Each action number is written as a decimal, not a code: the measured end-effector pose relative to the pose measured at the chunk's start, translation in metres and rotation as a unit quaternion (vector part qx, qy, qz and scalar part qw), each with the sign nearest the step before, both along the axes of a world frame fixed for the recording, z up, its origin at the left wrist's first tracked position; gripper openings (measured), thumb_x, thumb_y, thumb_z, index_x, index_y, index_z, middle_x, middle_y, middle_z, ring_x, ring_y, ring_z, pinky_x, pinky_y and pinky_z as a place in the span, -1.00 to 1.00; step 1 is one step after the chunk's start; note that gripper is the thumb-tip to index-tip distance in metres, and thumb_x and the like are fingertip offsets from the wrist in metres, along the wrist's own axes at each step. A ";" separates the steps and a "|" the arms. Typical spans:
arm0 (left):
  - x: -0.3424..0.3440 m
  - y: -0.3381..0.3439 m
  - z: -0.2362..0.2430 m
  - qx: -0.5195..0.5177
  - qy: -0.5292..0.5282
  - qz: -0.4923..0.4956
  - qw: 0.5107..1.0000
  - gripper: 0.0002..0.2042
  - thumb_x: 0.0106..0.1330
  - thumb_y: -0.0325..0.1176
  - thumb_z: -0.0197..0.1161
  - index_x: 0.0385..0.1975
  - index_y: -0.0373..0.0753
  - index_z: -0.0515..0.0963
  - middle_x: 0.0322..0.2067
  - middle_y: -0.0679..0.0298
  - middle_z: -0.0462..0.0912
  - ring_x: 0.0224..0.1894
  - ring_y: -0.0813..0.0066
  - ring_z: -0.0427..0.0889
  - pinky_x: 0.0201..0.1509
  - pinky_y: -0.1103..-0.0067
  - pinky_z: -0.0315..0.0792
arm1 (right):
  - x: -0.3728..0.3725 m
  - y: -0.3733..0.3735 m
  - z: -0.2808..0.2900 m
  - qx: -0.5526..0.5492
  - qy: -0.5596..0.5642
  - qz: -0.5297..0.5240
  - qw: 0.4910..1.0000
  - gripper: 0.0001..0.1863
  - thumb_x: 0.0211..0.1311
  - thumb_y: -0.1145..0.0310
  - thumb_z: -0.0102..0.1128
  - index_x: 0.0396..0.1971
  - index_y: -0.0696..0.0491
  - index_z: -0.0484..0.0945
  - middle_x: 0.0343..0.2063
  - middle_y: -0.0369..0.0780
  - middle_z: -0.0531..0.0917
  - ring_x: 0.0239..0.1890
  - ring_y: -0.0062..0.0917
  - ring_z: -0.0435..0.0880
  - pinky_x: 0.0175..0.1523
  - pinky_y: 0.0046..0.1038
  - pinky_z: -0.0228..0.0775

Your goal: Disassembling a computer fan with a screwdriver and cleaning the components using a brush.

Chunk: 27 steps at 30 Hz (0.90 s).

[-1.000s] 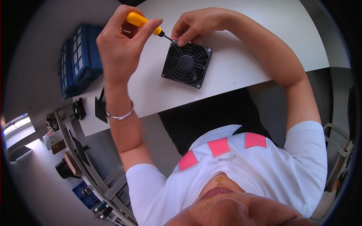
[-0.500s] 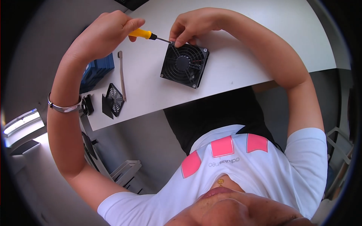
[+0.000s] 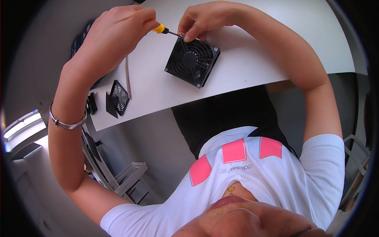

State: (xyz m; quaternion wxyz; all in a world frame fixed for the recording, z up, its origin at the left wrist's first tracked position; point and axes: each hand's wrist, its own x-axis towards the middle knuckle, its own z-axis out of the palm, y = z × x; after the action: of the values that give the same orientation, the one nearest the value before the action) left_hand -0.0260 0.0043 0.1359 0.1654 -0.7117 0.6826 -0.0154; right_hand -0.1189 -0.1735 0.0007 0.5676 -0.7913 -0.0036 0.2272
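Observation:
My left hand [image 3: 118,35] is closed around the yellow handle of a screwdriver [image 3: 160,29], and its fingers hide most of that handle. The screwdriver's thin shaft slants to a screw at the far left corner of a square black cooling fan [image 3: 191,59]. At that same corner, the thumb and fingers of my right hand [image 3: 199,21] pinch the fan's frame beside the tip. The fan lies tilted on the white table [image 3: 152,85], round guard upward, with screws at its other corners.
Left of the fan, a black fan grille [image 3: 121,94] lies with a dark flat piece [image 3: 111,105] against it. A slender pale stick-like tool [image 3: 128,79] is beyond them. Beside my left forearm are a small black part [image 3: 92,103] and a dark blue container [image 3: 77,41], mostly hidden.
My left hand has turned and shifted right, covering more of the yellow handle. The screwdriver tip stays at the corner screw. The fan has turned slightly; my right hand keeps its pinch.

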 end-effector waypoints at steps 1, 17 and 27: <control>-0.001 0.000 0.000 -0.003 -0.009 -0.028 1.000 -0.81 0.50 -0.27 0.13 -0.23 -0.27 0.57 -0.40 0.14 0.54 -0.38 0.24 0.55 -0.22 0.43 0.44 | 0.002 -0.002 -0.007 0.006 0.001 -0.001 1.000 -0.66 0.36 0.32 0.29 0.01 0.23 0.64 -0.21 -0.22 0.70 -0.24 -0.55 0.61 -0.06 -0.56 0.48; -0.019 0.000 0.013 0.009 -0.017 -0.146 0.989 -0.88 0.43 -0.37 0.17 -0.15 -0.23 0.58 -0.27 0.19 0.57 -0.22 0.28 0.58 -0.07 0.42 0.44 | -0.009 -0.004 -0.017 -0.066 -0.051 -0.023 0.996 -0.69 0.25 0.19 0.38 -0.17 0.12 0.69 -0.41 -0.32 0.66 -0.42 -0.66 0.55 -0.24 -0.58 0.37; 0.017 0.116 -0.153 -0.381 0.079 0.182 0.903 -0.72 0.43 -0.32 0.19 0.07 -0.19 0.59 -0.28 0.08 0.54 -0.29 0.04 0.59 -0.13 0.31 0.50 | -0.005 0.007 -0.012 -0.093 -0.097 -0.040 0.990 -0.69 0.31 0.03 0.29 -0.29 -0.01 0.70 -0.60 -0.43 0.54 -0.56 -0.76 0.49 -0.38 -0.66 0.23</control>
State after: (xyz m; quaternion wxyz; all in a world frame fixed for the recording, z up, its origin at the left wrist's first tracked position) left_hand -0.0091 0.1200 -0.0175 -0.1727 -0.8312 0.4941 -0.1874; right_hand -0.1241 -0.1664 -0.0114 0.4968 -0.8587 -0.0057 0.1257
